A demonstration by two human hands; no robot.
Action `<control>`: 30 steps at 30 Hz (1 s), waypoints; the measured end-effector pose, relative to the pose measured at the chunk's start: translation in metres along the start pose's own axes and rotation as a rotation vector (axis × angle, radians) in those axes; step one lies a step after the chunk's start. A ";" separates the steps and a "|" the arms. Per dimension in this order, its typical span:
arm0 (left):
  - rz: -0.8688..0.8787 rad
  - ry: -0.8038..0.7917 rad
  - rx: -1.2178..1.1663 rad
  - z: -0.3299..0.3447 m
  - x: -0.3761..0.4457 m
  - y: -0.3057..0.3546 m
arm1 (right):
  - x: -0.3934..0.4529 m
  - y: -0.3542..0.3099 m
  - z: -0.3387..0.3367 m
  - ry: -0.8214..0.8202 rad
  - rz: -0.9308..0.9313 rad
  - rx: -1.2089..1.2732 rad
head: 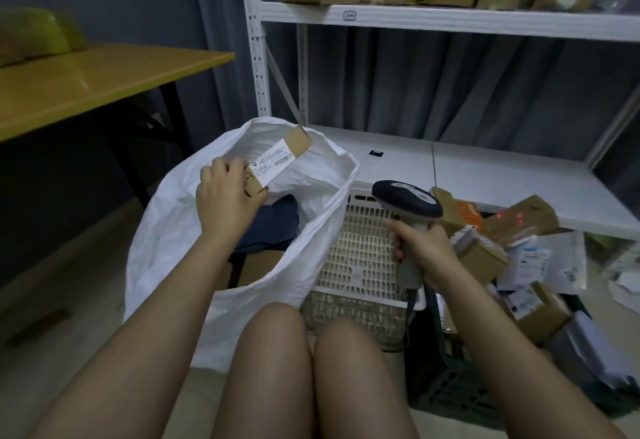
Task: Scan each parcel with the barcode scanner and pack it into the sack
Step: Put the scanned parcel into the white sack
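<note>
While the left hand (pixel 225 196) grips the box (pixel 277 161) over the sack (pixel 173 230) mouth, lower it flat beside the parcels below; the right hand (pixel 422 248), clenched on the scanner (pixel 408 203), stays aside.

Single head-worn wide-angle view, facing forward and down, close over lap

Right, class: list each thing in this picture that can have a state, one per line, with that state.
Sack: mouth open, upright, partly filled.
Long parcel: gripped by left hand, above the sack's mouth, label up.
Barcode scanner: held by right hand, red light on.
Parcels in crate: heaped, unpacked.
White basket: contents not visible.
</note>
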State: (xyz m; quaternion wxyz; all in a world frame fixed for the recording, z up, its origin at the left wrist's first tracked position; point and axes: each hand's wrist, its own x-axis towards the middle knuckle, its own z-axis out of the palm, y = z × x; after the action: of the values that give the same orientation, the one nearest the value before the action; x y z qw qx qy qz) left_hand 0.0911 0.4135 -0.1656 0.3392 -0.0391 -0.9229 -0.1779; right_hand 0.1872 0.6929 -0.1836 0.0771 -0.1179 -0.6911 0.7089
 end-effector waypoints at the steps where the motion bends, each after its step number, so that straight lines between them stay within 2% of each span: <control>1: 0.020 -0.011 0.050 0.003 0.000 -0.009 | 0.005 0.002 0.005 0.001 0.010 0.011; 3: 0.045 -0.109 0.137 0.013 0.001 -0.022 | 0.014 0.007 0.011 -0.007 0.030 0.030; 7: -0.023 -0.464 0.217 0.048 0.017 -0.029 | 0.025 0.019 0.009 -0.020 0.060 0.040; 11: -0.145 -0.812 -0.016 0.083 0.018 -0.025 | 0.031 0.031 -0.012 0.012 0.081 0.035; 13: -0.114 -0.815 -0.138 0.094 0.015 -0.016 | 0.031 0.038 -0.028 0.047 0.093 0.024; 18: 0.056 -0.474 -0.417 0.090 0.005 0.040 | 0.023 0.071 -0.078 0.186 0.171 0.013; 20: 0.145 -0.400 -0.486 0.085 -0.006 0.076 | 0.014 0.086 -0.101 0.259 0.217 0.046; 24: 0.313 -0.488 -0.582 0.097 -0.034 0.153 | -0.011 0.113 -0.144 0.415 0.293 0.089; 30: 0.321 -0.733 -0.662 0.155 -0.093 0.256 | -0.055 0.160 -0.210 0.613 0.371 0.098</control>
State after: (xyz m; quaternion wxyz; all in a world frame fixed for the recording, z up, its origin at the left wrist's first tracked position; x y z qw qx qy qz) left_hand 0.1171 0.7114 -0.2573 -0.0138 -0.3450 -0.8577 -0.3809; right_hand 0.3062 0.8749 -0.3439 0.1562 -0.4444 -0.5681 0.6748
